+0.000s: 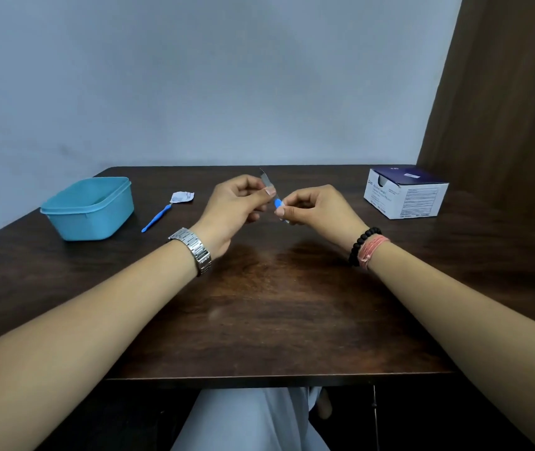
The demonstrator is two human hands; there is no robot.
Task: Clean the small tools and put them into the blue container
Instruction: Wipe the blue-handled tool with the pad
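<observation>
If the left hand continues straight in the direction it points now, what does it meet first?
The left hand points right, toward the right hand. It would probably first meet the right hand's fingertips holding the small blue tool. Both hands already pinch items held between them, so hardly any gap remains; depth is uncertain.

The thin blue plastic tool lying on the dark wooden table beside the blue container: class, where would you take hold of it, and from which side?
Pinch the thin blue plastic tool at mid-handle, coming from above. It lies flat on the dark wooden table, so only its top and sides are free. Its far tip sits at the crumpled white wrapper, while the near handle lies clear of the blue container.
</observation>
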